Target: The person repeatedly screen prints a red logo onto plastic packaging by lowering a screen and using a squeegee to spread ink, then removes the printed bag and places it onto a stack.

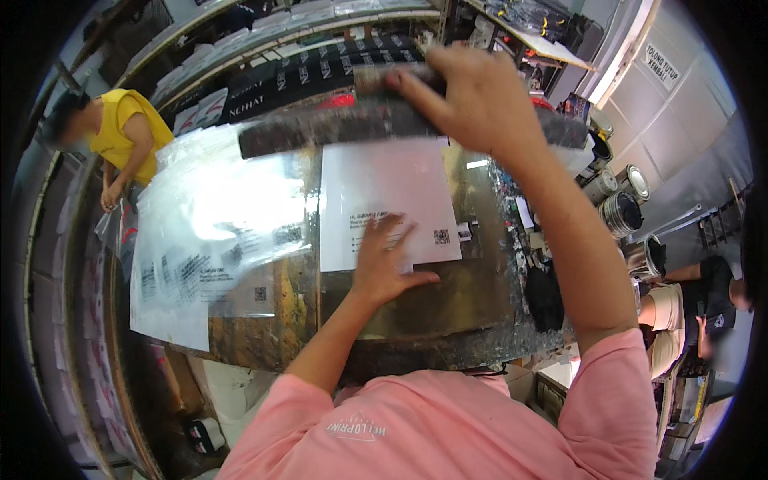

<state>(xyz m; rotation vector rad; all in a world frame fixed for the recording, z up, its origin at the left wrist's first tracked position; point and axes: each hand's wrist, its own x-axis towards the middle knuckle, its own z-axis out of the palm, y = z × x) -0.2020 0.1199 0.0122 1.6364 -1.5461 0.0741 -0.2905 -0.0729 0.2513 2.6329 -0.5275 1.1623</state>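
Observation:
My left hand (386, 260) lies with fingers spread on a white printed plastic bag (344, 188), over the lower part of its print. Beyond it, my right hand (480, 100) is closed on a long, dark, ink-stained screen printing frame (320, 138), which is tilted up above the bag's far edge. The right fingertips are partly hidden and blurred. Beside the right thumb is a brownish block (388, 80), whose kind I cannot make out. To the left lies a spread pile of shiny printed plastic bags (180, 232).
The ink-stained work table (296, 328) bears a black cloth (546, 296) at its right edge. Paint cans (620, 212) stand along the right. A person in yellow (132, 132) works at the left; another person (696, 308) is at the right. Racks (264, 36) hold printed items behind.

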